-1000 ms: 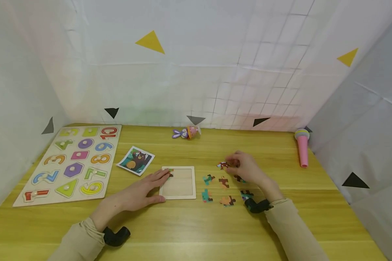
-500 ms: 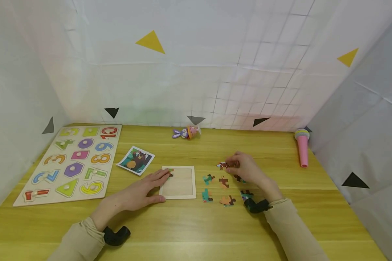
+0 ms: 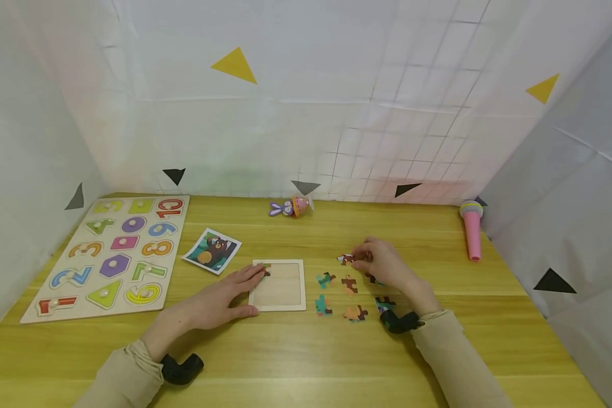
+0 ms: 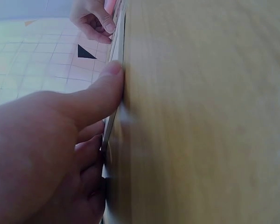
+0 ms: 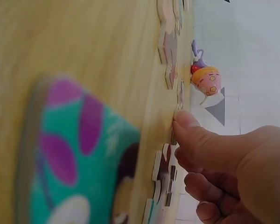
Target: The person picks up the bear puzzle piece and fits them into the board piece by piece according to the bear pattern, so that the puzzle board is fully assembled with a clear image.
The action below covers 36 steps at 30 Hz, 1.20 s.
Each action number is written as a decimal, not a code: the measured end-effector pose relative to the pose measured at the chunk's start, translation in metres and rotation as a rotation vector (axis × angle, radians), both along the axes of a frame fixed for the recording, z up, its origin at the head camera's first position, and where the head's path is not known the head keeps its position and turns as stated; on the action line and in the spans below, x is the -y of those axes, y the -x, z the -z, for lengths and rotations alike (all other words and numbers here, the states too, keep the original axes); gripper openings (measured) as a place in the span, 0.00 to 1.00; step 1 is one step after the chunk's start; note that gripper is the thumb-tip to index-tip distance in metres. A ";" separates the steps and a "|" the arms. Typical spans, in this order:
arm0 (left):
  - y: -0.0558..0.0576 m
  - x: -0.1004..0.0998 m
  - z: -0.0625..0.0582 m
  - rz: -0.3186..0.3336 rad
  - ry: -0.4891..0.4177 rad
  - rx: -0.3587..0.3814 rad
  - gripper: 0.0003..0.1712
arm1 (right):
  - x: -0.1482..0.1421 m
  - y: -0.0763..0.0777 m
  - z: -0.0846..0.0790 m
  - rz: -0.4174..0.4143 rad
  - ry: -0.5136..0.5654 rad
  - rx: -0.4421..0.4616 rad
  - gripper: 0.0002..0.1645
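Note:
My left hand (image 3: 209, 303) rests at the left side of a square wooden puzzle tray (image 3: 303, 289), its fingers over the rim and its thumb at the near left corner. One puzzle piece (image 3: 267, 272) lies in the tray's far left corner, partly under the fingers. Right of the tray, my right hand (image 3: 385, 263) pinches a brown puzzle piece between thumb and fingers, mostly hidden by the hand. Touching the fingertips is another brown-and-white piece (image 3: 345, 259). Several loose pieces lie below, among them an orange one (image 3: 355, 313) and a teal one (image 3: 322, 306).
A bear picture card (image 3: 213, 252) lies left of the tray. Farther left is a number-and-shape peg board (image 3: 170, 266). A purple rabbit toy (image 3: 292, 207) lies at the back, and a pink toy microphone (image 3: 472, 232) at the right. Fabric walls (image 3: 296, 130) enclose the table.
The brown-and-white piece at my right fingertips has shifted very slightly left, along with the right hand. The left hand and tray stay put.

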<state>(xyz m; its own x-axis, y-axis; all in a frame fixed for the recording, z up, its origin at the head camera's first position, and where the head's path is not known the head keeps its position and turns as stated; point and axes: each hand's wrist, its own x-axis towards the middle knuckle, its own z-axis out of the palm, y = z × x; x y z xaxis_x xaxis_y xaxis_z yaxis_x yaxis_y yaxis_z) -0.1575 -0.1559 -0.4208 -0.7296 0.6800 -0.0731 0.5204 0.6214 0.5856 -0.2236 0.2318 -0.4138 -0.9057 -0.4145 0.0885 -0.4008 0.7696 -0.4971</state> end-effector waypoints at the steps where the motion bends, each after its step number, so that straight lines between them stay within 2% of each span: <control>1: 0.000 0.000 0.000 -0.001 0.001 -0.002 0.44 | 0.000 0.000 0.000 0.001 -0.003 0.000 0.13; 5: 0.000 0.000 0.000 -0.006 0.006 -0.003 0.44 | 0.000 0.000 0.000 -0.007 -0.023 -0.016 0.12; 21: 0.001 0.000 0.003 -0.008 0.014 0.006 0.44 | -0.002 0.002 0.003 -0.129 -0.096 -0.150 0.09; 36: 0.002 0.001 0.005 -0.003 0.008 0.003 0.45 | -0.003 0.003 0.004 -0.154 -0.046 -0.154 0.09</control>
<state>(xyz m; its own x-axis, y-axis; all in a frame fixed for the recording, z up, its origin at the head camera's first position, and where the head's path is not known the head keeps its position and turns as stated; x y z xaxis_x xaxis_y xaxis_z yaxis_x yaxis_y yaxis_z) -0.1594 -0.1566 -0.4262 -0.7313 0.6772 -0.0812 0.5168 0.6278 0.5821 -0.2262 0.2351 -0.4182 -0.8086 -0.5539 0.1986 -0.5839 0.7138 -0.3866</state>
